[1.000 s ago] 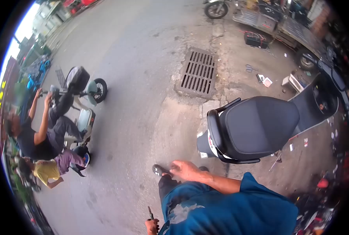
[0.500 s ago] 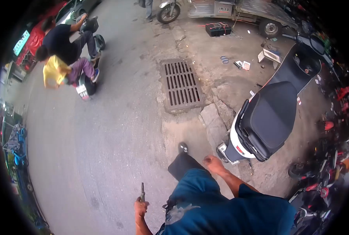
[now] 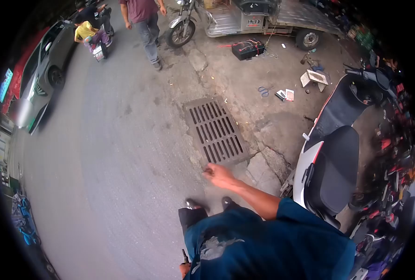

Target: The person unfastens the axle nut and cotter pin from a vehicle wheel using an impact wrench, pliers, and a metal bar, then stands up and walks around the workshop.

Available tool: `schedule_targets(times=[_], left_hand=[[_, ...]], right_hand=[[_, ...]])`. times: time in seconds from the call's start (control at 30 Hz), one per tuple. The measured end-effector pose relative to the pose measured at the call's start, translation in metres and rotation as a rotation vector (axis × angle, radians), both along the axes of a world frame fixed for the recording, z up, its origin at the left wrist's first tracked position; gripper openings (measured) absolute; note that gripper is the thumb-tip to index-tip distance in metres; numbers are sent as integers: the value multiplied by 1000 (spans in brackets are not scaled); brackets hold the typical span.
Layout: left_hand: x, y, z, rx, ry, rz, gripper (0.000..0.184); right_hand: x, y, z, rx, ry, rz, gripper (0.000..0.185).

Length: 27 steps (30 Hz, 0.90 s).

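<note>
My right hand [image 3: 219, 176] reaches forward over the ground, just in front of the drain grate [image 3: 217, 128]. Its fingers are curled closed, and what they hold, if anything, is too small to make out. Low beside my body is my left hand [image 3: 184, 269], mostly hidden by my blue shirt [image 3: 263, 238]. It grips a slim, dark tool [image 3: 185, 256] whose narrow end points up; its kind is unclear. To the right stands a scooter [image 3: 333, 172] with a black seat.
Ahead on the pavement lie a black box with red cables [image 3: 248, 49], scissors [image 3: 263, 91] and a small stool [image 3: 315, 78]. A person [image 3: 144, 28] walks near a parked motorcycle [image 3: 182, 32] and a cargo vehicle [image 3: 282, 21]. A grey car [image 3: 49, 60] is at left.
My right hand has swung forward and left; my left hand has dropped back beside my body. The two riders are farther off, and the car and walking person show more fully.
</note>
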State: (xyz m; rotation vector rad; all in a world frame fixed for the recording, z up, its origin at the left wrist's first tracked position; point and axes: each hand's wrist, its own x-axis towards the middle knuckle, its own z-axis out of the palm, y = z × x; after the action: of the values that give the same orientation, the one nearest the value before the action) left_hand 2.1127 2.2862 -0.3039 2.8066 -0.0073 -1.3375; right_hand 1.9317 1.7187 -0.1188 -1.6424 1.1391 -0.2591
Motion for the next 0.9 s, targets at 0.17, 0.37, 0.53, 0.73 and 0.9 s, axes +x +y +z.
schedule_targets(times=[0.17, 0.37, 0.53, 0.73, 0.9], left_hand=[[154, -76, -41, 92, -61, -250, 49], [391, -354, 0, -156, 55, -203, 30], [510, -629, 93, -352, -175, -392, 44], [593, -849, 96, -465, -248, -482, 53], [658, -883, 50, -344, -106, -491, 36]], right_hand=[[128, -86, -18, -96, -45, 38, 33], [117, -102, -186, 83, 481, -309, 39], [44, -26, -225, 615, 830, -371, 41], [124, -113, -206, 897, 597, -700, 21], [264, -380, -211, -132, 895, 388, 15]])
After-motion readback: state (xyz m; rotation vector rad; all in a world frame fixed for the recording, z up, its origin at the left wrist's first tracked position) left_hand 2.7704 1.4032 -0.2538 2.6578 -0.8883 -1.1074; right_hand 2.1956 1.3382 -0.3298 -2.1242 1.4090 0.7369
